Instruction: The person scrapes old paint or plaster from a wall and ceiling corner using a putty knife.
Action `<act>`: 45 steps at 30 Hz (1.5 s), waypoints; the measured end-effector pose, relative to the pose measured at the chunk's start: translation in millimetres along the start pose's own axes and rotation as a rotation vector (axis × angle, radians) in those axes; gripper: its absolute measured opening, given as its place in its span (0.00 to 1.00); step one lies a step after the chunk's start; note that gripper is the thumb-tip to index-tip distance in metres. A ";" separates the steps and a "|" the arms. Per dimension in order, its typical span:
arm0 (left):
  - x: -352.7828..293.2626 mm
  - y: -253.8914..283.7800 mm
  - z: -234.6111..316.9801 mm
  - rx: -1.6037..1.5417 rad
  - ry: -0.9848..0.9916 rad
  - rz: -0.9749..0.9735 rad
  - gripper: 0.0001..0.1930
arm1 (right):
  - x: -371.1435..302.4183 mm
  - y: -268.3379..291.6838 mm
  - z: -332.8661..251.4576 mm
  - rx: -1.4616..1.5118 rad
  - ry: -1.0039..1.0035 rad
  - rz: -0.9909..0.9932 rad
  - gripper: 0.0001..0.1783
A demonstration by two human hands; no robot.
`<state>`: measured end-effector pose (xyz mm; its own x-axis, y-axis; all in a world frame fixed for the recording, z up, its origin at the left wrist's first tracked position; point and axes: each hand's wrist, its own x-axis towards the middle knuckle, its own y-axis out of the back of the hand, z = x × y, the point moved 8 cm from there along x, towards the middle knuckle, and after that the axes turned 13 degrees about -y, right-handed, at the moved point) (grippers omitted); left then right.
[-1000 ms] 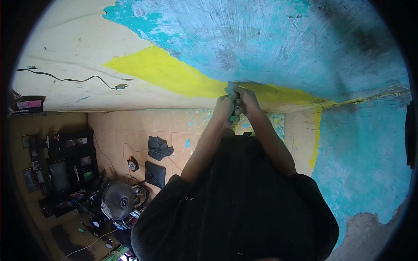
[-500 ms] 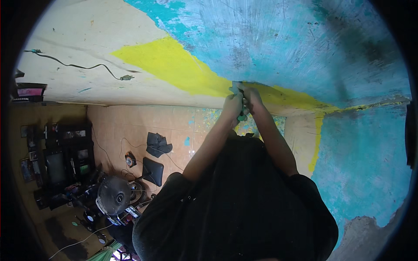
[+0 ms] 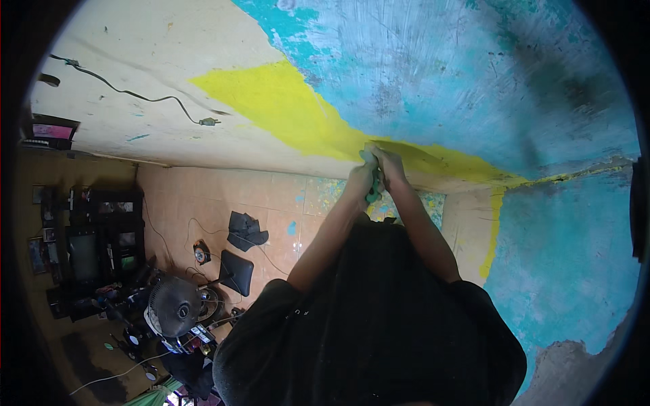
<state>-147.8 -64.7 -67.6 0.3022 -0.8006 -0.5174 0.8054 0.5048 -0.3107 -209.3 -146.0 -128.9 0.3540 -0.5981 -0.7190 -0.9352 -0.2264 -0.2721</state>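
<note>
Head view, read as a clock face about its middle, has a dark box with a pink panel (image 3: 54, 130) at the far left, between 9 and 10 o'clock. Below it, between 8 and 9, a black shelf unit (image 3: 139, 223) stands against a wall. A dark cord (image 3: 149, 99) runs over the cream wall (image 3: 156, 57) at 10, ending in a plug (image 3: 208, 122). At 8 comes a fan (image 3: 175, 308) with a round cage, then a flat black slab (image 3: 237, 273) and, near it, a crumpled black sheet (image 3: 245, 232) on the tiled floor (image 3: 196, 183).

A yellow band (image 3: 291, 115) starts at 11 and slants toward 2. Coloured flakes (image 3: 330, 192) dot the tiles just left of the wrists.

Around 2 o'clock the left hand (image 3: 360, 181) has its fingers curled about a green-handled tool (image 3: 372, 195), which sits between both hands, its green end pointing down. Close against it, the right hand (image 3: 391, 168) grips the upper part; its separate fingers cannot be told. Whether the tool's tip touches the yellow is unclear.

The black shirt (image 3: 386, 311) fills 5. Scuffed blue paint (image 3: 440, 74) covers 1, turquoise paint (image 3: 562, 250) covers 3, and a bare grey patch (image 3: 558, 369) lies at 4.
</note>
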 end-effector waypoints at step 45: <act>-142.1 28.5 321.6 0.260 -1.065 0.119 0.12 | -263.0 -222.4 -246.6 -0.299 1.129 -0.233 0.12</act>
<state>-3.8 -40.4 253.6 0.5688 -0.6831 0.4581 0.7871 0.6136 -0.0625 -94.4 -127.9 278.4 0.4556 -0.8232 0.3388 -0.8642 -0.5003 -0.0536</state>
